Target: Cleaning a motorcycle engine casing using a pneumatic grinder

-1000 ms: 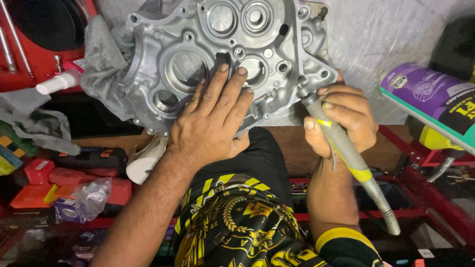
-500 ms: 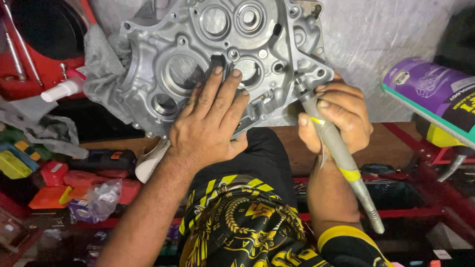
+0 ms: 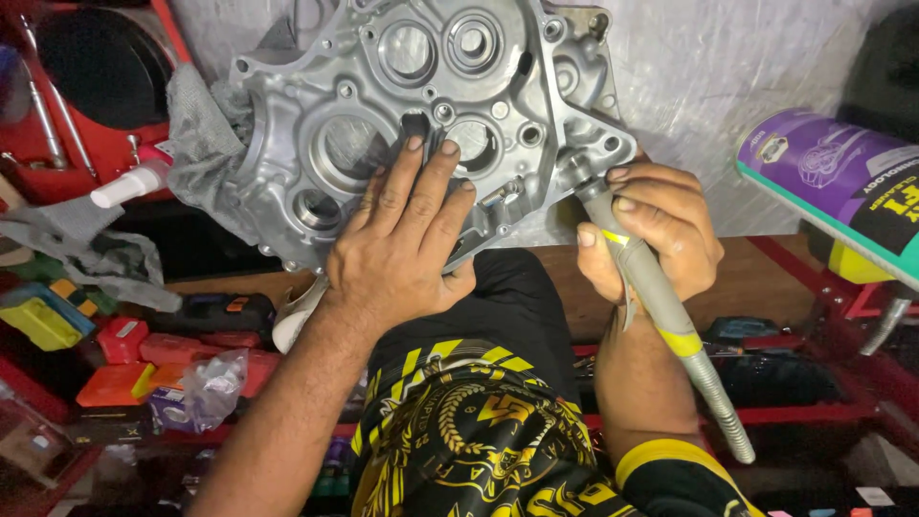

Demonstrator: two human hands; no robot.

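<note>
Engine case is sitting in the lap, tilted up against the grey sheet behind it. It's bare aluminium, bores empty, no bearings or gears in that I can see, so looks like it's at the strip-and-clean stage with plenty left. Left hand lies flat on the case, fingers spread, gripping nothing. Right hand is closed round a grey pen-style tool with yellow bands, tip at the case's lower right lug. Grey rag tucked at the case's left edge. Right of the case: purple spray can. Left and below: red racks full of small boxes.
</note>
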